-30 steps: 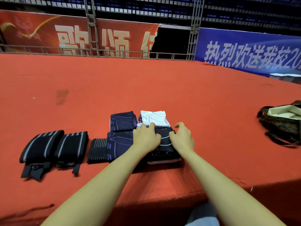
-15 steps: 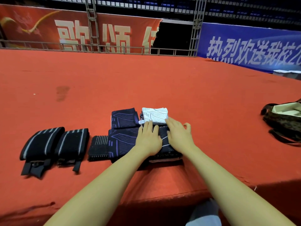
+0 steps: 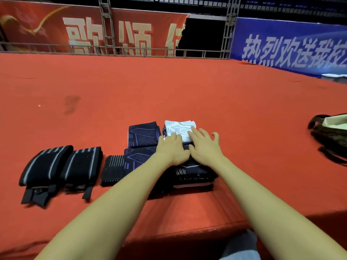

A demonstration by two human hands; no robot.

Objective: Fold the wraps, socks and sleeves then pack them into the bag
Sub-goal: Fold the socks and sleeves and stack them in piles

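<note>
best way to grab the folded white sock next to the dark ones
Pinch the folded white sock across its two short sides, coming from above and from the right, where bare red carpet leaves finger room. Its left edge sits tight against the folded dark sock, and the right hand already lies flat on its near corner, so lifting all layers together should keep the fold.

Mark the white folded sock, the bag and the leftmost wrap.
white folded sock (image 3: 178,128), head view, patterned top face.
bag (image 3: 326,136), head view, dark side wall.
leftmost wrap (image 3: 45,165), head view, striped top.
</note>
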